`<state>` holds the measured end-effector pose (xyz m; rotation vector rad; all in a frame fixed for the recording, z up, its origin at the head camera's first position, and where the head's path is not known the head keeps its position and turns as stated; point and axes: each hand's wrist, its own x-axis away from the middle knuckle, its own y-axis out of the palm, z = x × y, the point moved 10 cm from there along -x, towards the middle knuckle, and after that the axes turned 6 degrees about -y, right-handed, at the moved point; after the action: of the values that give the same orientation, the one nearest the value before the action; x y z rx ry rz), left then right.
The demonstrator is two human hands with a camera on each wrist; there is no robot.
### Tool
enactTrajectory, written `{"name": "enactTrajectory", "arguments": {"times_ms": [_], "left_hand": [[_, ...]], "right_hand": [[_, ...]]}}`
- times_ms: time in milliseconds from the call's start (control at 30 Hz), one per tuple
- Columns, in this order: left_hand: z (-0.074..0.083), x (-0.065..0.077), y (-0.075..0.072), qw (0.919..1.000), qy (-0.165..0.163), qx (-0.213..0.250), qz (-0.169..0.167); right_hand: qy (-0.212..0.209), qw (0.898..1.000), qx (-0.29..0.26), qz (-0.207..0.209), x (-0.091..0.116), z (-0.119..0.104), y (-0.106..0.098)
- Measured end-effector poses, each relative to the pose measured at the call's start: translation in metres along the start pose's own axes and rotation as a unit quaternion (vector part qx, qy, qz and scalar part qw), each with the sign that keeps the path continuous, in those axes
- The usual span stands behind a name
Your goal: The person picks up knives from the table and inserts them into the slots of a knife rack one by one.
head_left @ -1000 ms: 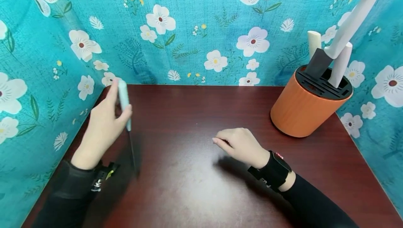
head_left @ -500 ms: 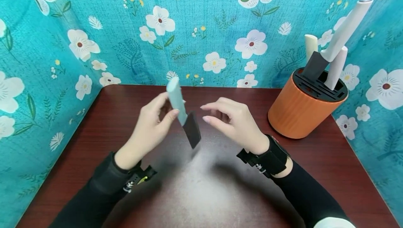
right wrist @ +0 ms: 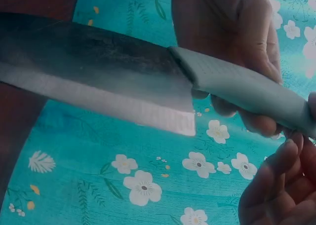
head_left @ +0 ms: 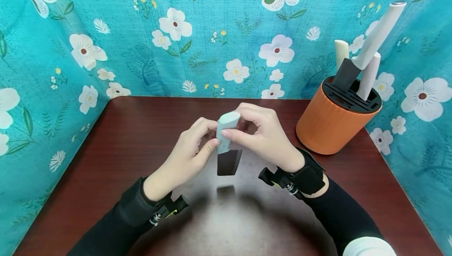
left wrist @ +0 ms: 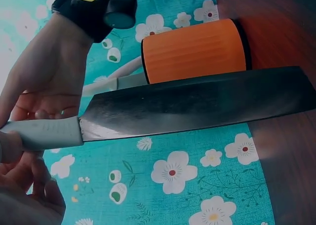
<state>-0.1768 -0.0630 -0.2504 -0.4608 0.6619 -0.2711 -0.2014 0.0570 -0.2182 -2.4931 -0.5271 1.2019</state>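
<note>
A kitchen knife with a pale blue-green handle (head_left: 226,130) hangs tip-down above the table, its dark blade (head_left: 228,162) pointing toward the near side. My left hand (head_left: 185,156) pinches the handle from the left between thumb and fingers. From the other side my right hand (head_left: 265,136) pinches the same handle, thumb across its front near the top. In the left wrist view the broad blade (left wrist: 197,104) stretches full length to a squared-off tip. The right wrist view shows the bright ground edge of the blade (right wrist: 123,104) and both hands meeting the handle (right wrist: 242,89).
An orange knife block (head_left: 335,124) with a black slotted top stands at the right back. White-handled knives (head_left: 379,34) stick up from it, one with part of its dark blade showing. Flowered teal cloth (head_left: 212,32) borders the brown table (head_left: 141,122). A white round object (head_left: 369,247) shows at bottom right.
My left hand has brought the knife from the left to the middle. My right hand has risen slightly and taken hold of the handle too. The white round object has come into view.
</note>
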Motion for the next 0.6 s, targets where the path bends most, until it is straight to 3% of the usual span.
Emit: {"name": "enactTrajectory", "arguments": {"times_ms": [167,333,467,600], "left_hand": [[-0.002,0.001,0.001,1.0000,0.000,-0.003,0.002],[-0.006,0.003,-0.001,0.9997,-0.023,-0.003,0.012],[-0.015,0.010,-0.013,0.9968,-0.040,-0.027,0.063],[-0.031,0.024,-0.030,0.9890,-0.068,-0.071,0.110]], "right_hand": [[-0.009,1.000,0.018,-0.001,-0.002,-0.004,-0.003],[-0.009,0.999,0.047,0.011,-0.005,-0.008,-0.016],[-0.011,0.996,0.073,0.051,-0.011,-0.014,-0.047],[-0.021,0.987,0.098,0.123,-0.020,-0.026,-0.095]]}}
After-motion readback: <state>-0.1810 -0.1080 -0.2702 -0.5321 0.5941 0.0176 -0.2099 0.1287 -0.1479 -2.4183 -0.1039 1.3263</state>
